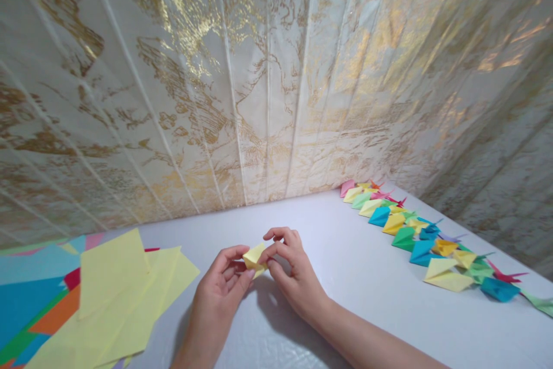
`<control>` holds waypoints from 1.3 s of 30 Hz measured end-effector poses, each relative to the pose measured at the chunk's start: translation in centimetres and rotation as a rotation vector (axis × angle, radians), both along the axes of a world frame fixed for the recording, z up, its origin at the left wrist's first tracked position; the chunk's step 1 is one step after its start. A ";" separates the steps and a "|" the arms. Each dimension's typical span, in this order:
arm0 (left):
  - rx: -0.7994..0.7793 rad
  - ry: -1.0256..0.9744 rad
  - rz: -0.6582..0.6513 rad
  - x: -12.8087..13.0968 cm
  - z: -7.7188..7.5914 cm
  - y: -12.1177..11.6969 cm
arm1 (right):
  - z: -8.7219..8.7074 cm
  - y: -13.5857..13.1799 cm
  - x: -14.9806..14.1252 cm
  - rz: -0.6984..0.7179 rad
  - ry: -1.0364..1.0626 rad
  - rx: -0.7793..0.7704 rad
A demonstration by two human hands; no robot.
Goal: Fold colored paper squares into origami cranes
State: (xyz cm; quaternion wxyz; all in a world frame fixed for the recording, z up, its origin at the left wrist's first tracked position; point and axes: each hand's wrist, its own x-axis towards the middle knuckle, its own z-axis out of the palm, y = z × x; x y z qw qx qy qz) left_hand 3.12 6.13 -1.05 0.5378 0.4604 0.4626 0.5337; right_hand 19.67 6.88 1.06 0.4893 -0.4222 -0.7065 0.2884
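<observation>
A small piece of folded yellow paper (254,256) is held up over the white table between my two hands. My left hand (222,285) pinches its left side, thumb in front and fingers behind. On the right side, my right hand (291,268) grips the paper's edge between thumb and index finger, its other fingers curled above. The folded paper shows a few angled creases and flaps; its far side is hidden by the fingers.
Loose yellow sheets (114,277) lie over blue, orange and green paper (30,311) at the left. Folded paper cranes (423,251) in many colours stand in rows along the right edge of the white table (345,323). A gold-patterned curtain (259,98) hangs behind.
</observation>
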 end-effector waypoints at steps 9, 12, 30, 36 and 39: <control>0.089 0.033 0.034 0.5 0.4 -0.3 | -0.2 -0.1 -0.1 -0.013 -0.054 0.024; 0.014 0.033 -0.086 0.4 1.2 -0.5 | -0.3 0.1 0.0 -0.019 -0.085 0.058; -0.015 0.082 -0.069 0.1 2.1 -0.4 | 0.2 -0.6 0.1 0.032 -0.220 0.187; -0.002 0.104 -0.055 0.0 1.9 -0.3 | 0.2 -0.6 0.0 0.017 -0.241 0.197; 0.003 0.097 -0.012 -0.1 1.8 -0.2 | 0.2 -0.7 -0.1 0.000 -0.283 0.228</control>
